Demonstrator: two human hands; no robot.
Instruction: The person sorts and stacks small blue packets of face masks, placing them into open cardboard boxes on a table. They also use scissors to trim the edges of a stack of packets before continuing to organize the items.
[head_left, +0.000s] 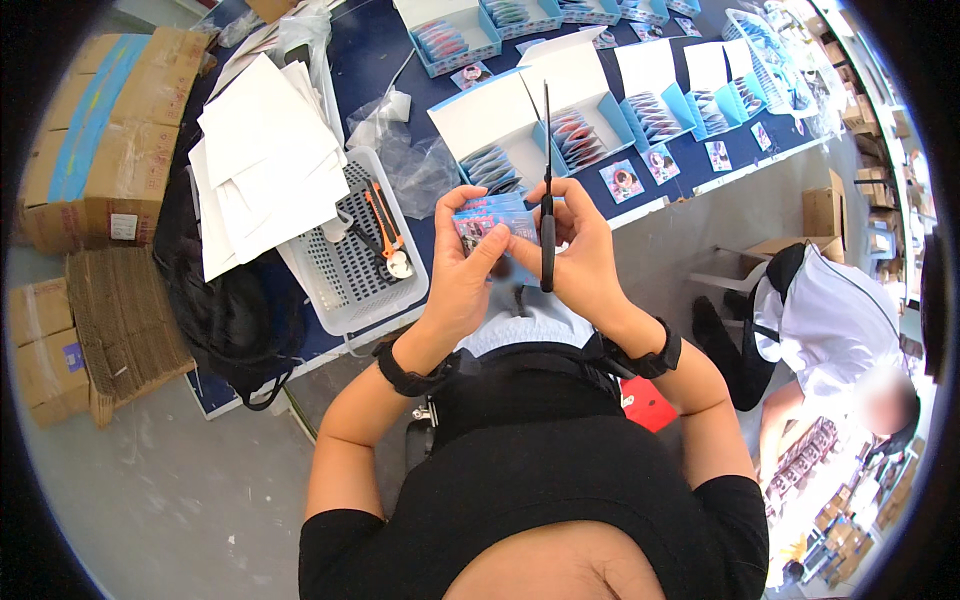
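Observation:
My left hand (463, 274) grips several light-blue printed packets (487, 211), fanned at their upper edges, with the thumb across the front one. My right hand (581, 251) holds a pair of black scissors (548, 244), seen nearly edge-on, the blades pointing away from me. Its thumb also meets the packets near my left thumb. Just beyond the hands, an open blue box (491, 146) holds a row of similar packets. Beside it stands another open box (600, 124) with reddish packets. A printed square card (622, 181) lies in front of that box.
A grey plastic basket (345, 319) on the blue table holds an orange utility knife (386, 217); white sheets (266, 150) overlap its left side. Clear plastic bags (424, 176) lie nearby. Cartons (112, 127) stand at left. A person in white (825, 300) bends at right.

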